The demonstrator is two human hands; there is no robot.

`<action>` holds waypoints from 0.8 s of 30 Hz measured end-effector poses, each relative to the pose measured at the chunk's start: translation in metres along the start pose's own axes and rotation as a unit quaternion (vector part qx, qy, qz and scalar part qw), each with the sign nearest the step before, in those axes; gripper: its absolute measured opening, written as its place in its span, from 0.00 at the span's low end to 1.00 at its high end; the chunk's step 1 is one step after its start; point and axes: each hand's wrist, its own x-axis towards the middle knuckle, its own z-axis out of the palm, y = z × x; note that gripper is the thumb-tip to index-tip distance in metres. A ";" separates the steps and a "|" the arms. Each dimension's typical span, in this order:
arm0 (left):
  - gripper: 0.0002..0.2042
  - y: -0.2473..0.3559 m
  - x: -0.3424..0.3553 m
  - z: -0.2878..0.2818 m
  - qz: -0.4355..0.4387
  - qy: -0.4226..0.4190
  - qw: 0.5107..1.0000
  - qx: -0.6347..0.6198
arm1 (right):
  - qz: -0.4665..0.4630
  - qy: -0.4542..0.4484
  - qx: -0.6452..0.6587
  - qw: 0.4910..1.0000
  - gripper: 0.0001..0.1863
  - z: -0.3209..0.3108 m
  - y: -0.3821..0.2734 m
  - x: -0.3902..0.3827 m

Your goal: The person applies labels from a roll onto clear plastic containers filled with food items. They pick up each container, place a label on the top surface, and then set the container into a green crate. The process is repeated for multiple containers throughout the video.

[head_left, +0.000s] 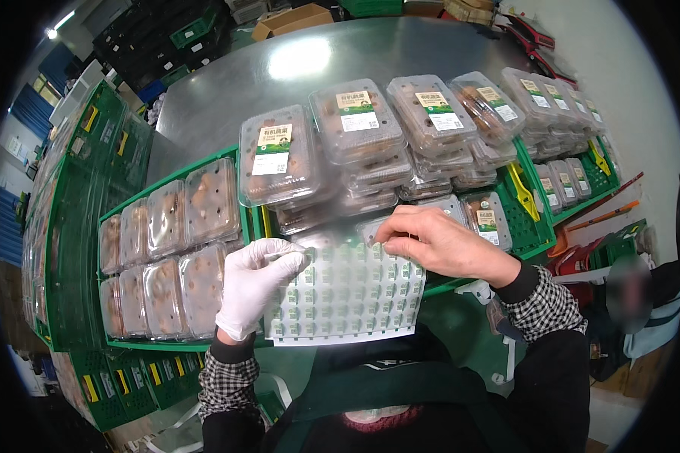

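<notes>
A white sheet of small green-and-white stickers [345, 294] hangs in front of me, its rows facing up. My left hand [258, 283], in a white glove, pinches the sheet's top left corner between thumb and fingers. Bare, my right hand [434, 238] has thumb and forefinger closed at the top edge, toward the right. Whether a single sticker is lifted there is too small to tell. Just beyond the sheet, a labelled clear plastic box [279, 155] tops a stack. Another labelled box [485, 219] lies near my right wrist.
Unlabelled clear boxes [164, 219] of brownish produce fill a green crate [238, 151] at left. More labelled boxes [431, 113] are stacked along a metal table [219, 90]. Green crates [75, 196] rise at far left. Another crate [604, 177] with small labelled boxes stands at right.
</notes>
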 end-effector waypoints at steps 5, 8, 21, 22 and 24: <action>0.06 -0.007 0.013 -0.005 -0.017 -0.006 0.999 -0.026 | -0.113 0.120 -0.072 0.984 0.05 0.018 -0.001 -0.005; 0.05 -0.015 0.024 -0.009 -0.040 -0.023 0.997 -0.054 | -0.248 0.129 -0.340 0.898 0.09 0.023 -0.010 -0.010; 0.05 -0.003 0.020 -0.042 -0.017 0.119 0.992 -0.038 | 0.231 0.515 -0.001 0.826 0.10 -0.217 0.143 0.040; 0.04 -0.001 0.018 -0.042 -0.030 0.133 0.990 -0.040 | 0.239 0.505 -0.022 0.829 0.09 -0.225 0.153 0.047; 0.04 -0.002 0.019 -0.045 -0.043 0.144 0.987 -0.048 | 0.258 0.486 -0.060 0.833 0.09 -0.237 0.177 0.056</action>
